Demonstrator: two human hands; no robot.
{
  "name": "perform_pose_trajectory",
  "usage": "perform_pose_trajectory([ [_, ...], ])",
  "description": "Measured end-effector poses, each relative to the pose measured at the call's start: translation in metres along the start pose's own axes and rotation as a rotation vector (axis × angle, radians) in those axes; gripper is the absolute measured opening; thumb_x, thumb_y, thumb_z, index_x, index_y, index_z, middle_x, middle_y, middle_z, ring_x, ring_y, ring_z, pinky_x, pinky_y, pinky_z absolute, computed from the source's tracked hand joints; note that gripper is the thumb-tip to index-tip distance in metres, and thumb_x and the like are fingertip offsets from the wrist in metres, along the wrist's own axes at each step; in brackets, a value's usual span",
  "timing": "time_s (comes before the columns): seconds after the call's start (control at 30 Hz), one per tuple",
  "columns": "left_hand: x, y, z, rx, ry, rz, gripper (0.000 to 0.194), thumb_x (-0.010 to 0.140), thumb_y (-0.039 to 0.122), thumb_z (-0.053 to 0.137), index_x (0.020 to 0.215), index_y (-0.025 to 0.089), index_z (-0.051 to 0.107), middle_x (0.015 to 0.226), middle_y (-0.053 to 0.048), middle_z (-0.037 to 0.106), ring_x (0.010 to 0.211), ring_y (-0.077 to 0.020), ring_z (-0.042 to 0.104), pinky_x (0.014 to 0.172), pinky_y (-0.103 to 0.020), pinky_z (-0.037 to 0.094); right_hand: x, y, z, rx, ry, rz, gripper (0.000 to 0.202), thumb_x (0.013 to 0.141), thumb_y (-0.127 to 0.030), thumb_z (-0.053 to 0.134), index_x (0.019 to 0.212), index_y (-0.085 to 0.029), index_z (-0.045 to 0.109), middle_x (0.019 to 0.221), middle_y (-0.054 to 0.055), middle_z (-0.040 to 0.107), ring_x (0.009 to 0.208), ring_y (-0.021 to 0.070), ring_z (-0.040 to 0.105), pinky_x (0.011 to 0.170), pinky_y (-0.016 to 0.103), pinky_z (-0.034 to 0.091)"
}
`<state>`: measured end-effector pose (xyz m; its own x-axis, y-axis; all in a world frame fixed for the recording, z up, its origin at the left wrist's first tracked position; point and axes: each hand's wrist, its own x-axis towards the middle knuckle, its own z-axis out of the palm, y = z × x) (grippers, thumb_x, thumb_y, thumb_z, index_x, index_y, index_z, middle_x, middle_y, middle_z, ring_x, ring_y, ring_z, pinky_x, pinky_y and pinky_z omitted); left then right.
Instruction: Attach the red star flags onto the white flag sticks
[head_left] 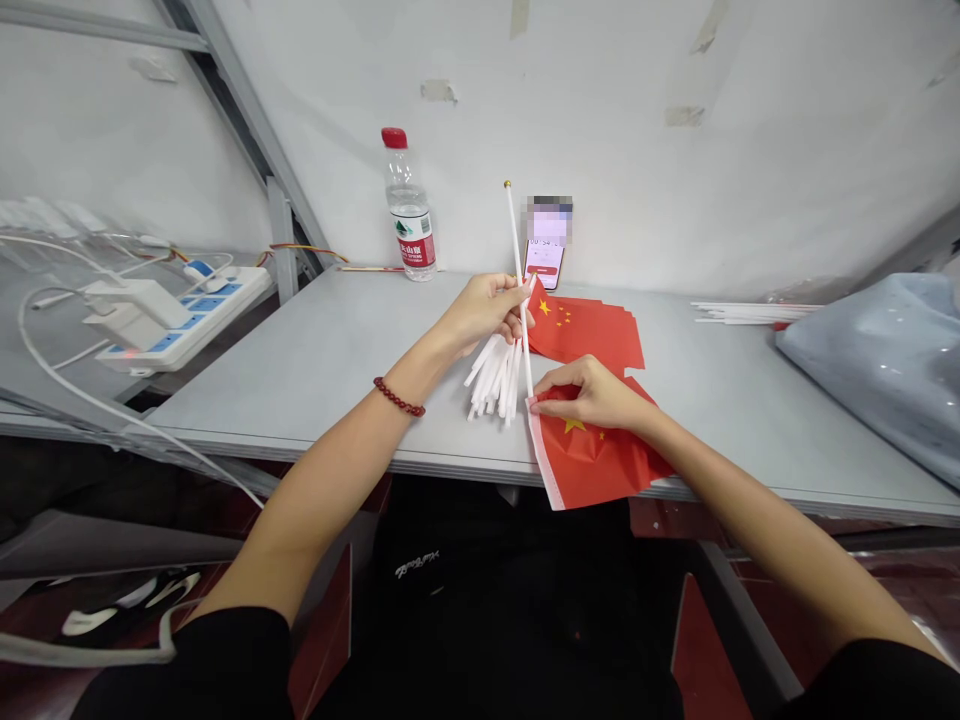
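My left hand [491,308] is closed on a white flagpole [514,232] with a small gold tip, held nearly upright. The pole's lower end meets the white sleeve edge of a red flag [596,465] with yellow stars. My right hand [589,393] pinches that flag at the sleeve's top corner, beside the pole's end. The flag hangs partly over the table's front edge. Behind it lies a stack of red flags [607,330]. Below my left hand, a bundle of white poles [495,378] rests on the table.
A phone [546,262] leans on the wall, and a water bottle [411,225] stands left of it. A power strip [187,320] with chargers and cables is at the left. More white sticks [750,313] and a bluish plastic bag [877,350] lie on the grey table [300,350].
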<state>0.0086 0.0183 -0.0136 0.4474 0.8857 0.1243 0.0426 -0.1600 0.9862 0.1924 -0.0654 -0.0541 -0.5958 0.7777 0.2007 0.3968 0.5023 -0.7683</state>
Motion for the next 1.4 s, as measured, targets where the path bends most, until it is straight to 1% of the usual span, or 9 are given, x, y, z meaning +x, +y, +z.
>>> perform_pose_trajectory([
  [0.2, -0.0022, 0.0045, 0.0015, -0.032, 0.004, 0.0, 0.022, 0.089, 0.028, 0.059, 0.073, 0.016, 0.05, 0.061, 0.0, 0.062, 0.044, -0.006, 0.056, 0.04, -0.018, 0.044, -0.0001, -0.001, -0.0005, -0.018, 0.003, -0.005, 0.014, 0.081, -0.027, 0.065, 0.081, -0.015, 0.073, 0.071, 0.002, 0.069, 0.058, 0.0092, 0.052, 0.057, 0.025, 0.041],
  [0.4, -0.0011, 0.0034, 0.002, -0.018, -0.009, -0.021, 0.02, 0.089, 0.027, 0.06, 0.074, 0.015, 0.051, 0.06, 0.0, 0.062, 0.044, -0.006, 0.055, 0.04, -0.018, 0.044, -0.0005, -0.0012, -0.0006, -0.01, 0.008, -0.011, 0.014, 0.081, -0.027, 0.065, 0.081, -0.015, 0.072, 0.071, 0.002, 0.068, 0.058, 0.0088, 0.052, 0.058, 0.025, 0.041],
  [0.63, -0.0017, 0.004, 0.0034, 0.001, -0.019, -0.029, 0.021, 0.09, 0.027, 0.058, 0.074, 0.016, 0.05, 0.055, 0.002, 0.058, 0.043, -0.0061, 0.055, 0.042, -0.017, 0.044, -0.0006, -0.0011, -0.0003, -0.01, -0.005, 0.004, 0.016, 0.081, -0.029, 0.064, 0.081, -0.015, 0.072, 0.07, 0.002, 0.068, 0.057, 0.0089, 0.05, 0.056, 0.025, 0.04],
  [0.87, -0.0013, 0.0035, 0.0034, 0.003, -0.002, -0.025, 0.023, 0.089, 0.031, 0.06, 0.075, 0.016, 0.051, 0.057, 0.001, 0.06, 0.043, -0.0064, 0.056, 0.042, -0.018, 0.044, -0.0007, -0.0013, -0.001, -0.023, -0.016, 0.007, 0.017, 0.082, -0.031, 0.064, 0.081, -0.016, 0.072, 0.07, 0.001, 0.067, 0.057, 0.0091, 0.05, 0.056, 0.025, 0.04],
  [1.1, -0.0015, 0.0042, 0.0025, 0.007, -0.003, -0.015, 0.023, 0.089, 0.031, 0.061, 0.074, 0.016, 0.051, 0.057, 0.001, 0.061, 0.043, -0.0065, 0.056, 0.042, -0.018, 0.044, -0.0009, -0.0005, -0.0006, -0.02, -0.007, 0.007, 0.017, 0.082, -0.03, 0.064, 0.082, -0.015, 0.072, 0.069, 0.002, 0.067, 0.055, 0.0087, 0.049, 0.054, 0.024, 0.039],
  [1.27, -0.0022, 0.0045, 0.0032, 0.018, 0.001, -0.007, 0.024, 0.088, 0.032, 0.061, 0.075, 0.016, 0.05, 0.057, 0.0, 0.061, 0.042, -0.0069, 0.056, 0.042, -0.018, 0.044, -0.0013, -0.001, -0.001, -0.014, -0.002, 0.003, 0.018, 0.083, -0.031, 0.063, 0.083, -0.015, 0.072, 0.072, 0.002, 0.068, 0.057, 0.0093, 0.051, 0.056, 0.024, 0.04],
  [1.4, -0.0027, 0.0051, 0.0051, 0.019, 0.017, -0.004, 0.023, 0.09, 0.03, 0.06, 0.076, 0.016, 0.049, 0.059, 0.0, 0.063, 0.042, -0.0068, 0.056, 0.042, -0.018, 0.044, -0.001, -0.0021, -0.0015, -0.01, 0.003, 0.0, 0.017, 0.082, -0.03, 0.063, 0.082, -0.015, 0.071, 0.069, 0.001, 0.066, 0.055, 0.0081, 0.047, 0.054, 0.023, 0.039],
])
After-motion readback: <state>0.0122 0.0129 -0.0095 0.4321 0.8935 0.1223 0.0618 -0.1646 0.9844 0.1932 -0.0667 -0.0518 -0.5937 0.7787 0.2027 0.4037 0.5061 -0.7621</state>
